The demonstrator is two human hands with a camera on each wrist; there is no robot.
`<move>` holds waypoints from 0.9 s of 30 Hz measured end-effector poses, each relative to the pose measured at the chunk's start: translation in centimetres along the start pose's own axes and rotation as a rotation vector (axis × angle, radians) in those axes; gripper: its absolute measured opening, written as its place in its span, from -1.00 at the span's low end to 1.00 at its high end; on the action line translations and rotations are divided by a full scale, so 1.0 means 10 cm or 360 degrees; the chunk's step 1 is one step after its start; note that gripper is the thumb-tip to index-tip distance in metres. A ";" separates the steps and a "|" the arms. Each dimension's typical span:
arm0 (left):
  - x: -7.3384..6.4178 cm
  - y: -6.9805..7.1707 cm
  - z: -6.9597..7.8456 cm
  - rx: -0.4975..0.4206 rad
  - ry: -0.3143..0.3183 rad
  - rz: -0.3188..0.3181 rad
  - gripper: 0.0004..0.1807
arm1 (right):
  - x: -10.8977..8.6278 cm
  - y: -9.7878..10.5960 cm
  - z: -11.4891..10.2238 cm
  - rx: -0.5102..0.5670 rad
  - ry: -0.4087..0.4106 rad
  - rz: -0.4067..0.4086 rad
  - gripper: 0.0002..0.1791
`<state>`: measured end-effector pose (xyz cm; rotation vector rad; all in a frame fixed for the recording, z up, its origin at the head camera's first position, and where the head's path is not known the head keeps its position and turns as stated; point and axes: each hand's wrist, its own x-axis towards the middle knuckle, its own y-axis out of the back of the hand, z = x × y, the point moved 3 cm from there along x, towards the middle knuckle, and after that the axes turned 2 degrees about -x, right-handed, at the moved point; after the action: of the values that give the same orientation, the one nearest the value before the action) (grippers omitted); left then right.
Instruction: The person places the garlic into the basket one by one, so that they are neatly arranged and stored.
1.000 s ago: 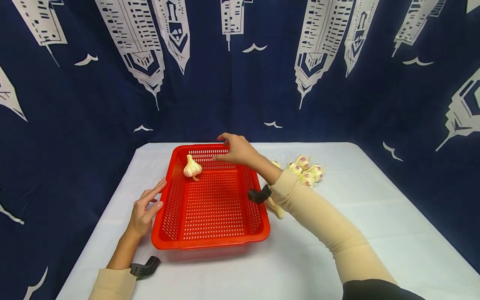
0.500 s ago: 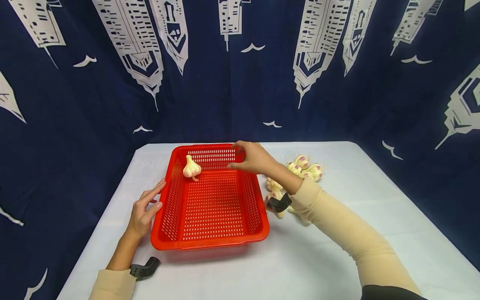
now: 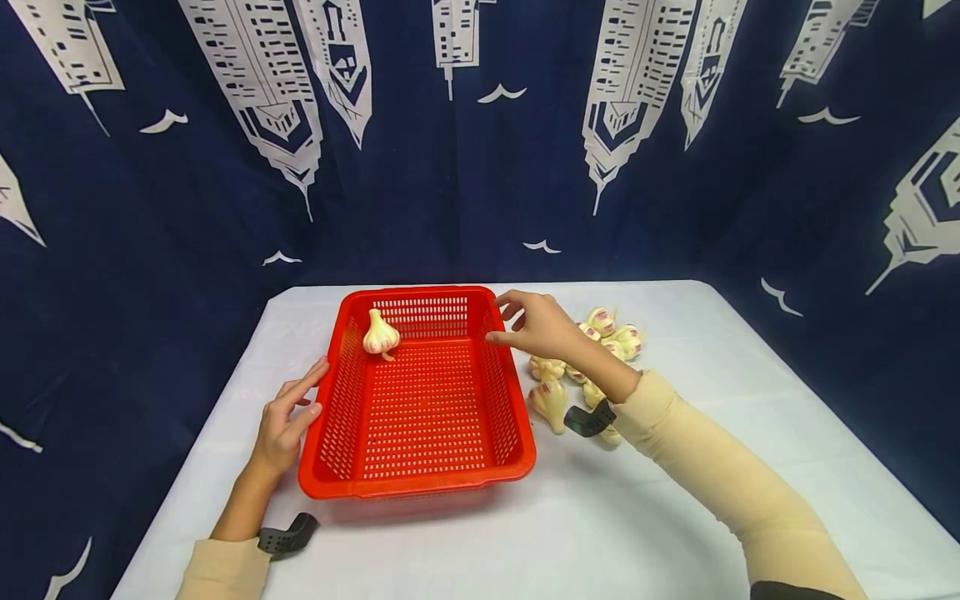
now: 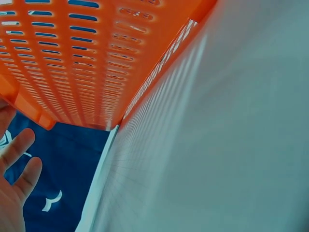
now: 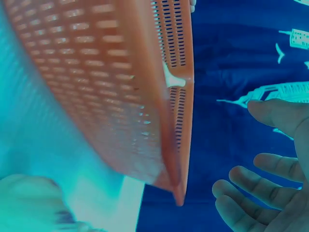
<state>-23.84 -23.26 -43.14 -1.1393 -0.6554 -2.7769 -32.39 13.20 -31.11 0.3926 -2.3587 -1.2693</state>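
Observation:
A red perforated plastic basket stands on the white table, with one garlic bulb in its far left corner. My left hand rests its fingers against the basket's left rim; in the left wrist view its fingers are spread beside the basket wall. My right hand hovers by the basket's far right rim, fingers loosely bent, holding nothing. Several more garlic bulbs lie right of the basket, some partly hidden under the right forearm. In the right wrist view, a blurred bulb shows low at the left.
A white cloth covers the table, whose far edge meets a dark blue curtain printed with white buildings. The garlic pile sits close to the basket's right wall. Dark wrist mounts are worn on both arms.
My right hand has moved right and slightly down, from over the basket's far side to its right rim, uncovering some bulbs beneath the wrist. The left hand and the bulb inside stay put.

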 end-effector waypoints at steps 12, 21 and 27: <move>0.00 -0.02 0.03 -0.0047 0.0024 0.0050 -0.42 | -0.25 0.02 0.35 0.0077 -0.0044 0.0089 -0.49; -0.01 -0.03 0.02 -0.0069 -0.0001 0.0064 -0.42 | -0.47 0.03 0.51 0.0022 -0.0102 0.0088 -0.47; -0.02 -0.02 0.00 -0.0084 -0.0013 0.0061 -0.42 | -0.64 0.00 0.64 -0.0018 -0.0133 0.0129 -0.47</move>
<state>-23.69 -23.06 -43.36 -1.1610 -0.5581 -2.7746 -30.05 20.58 -35.79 0.2421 -2.4097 -1.2842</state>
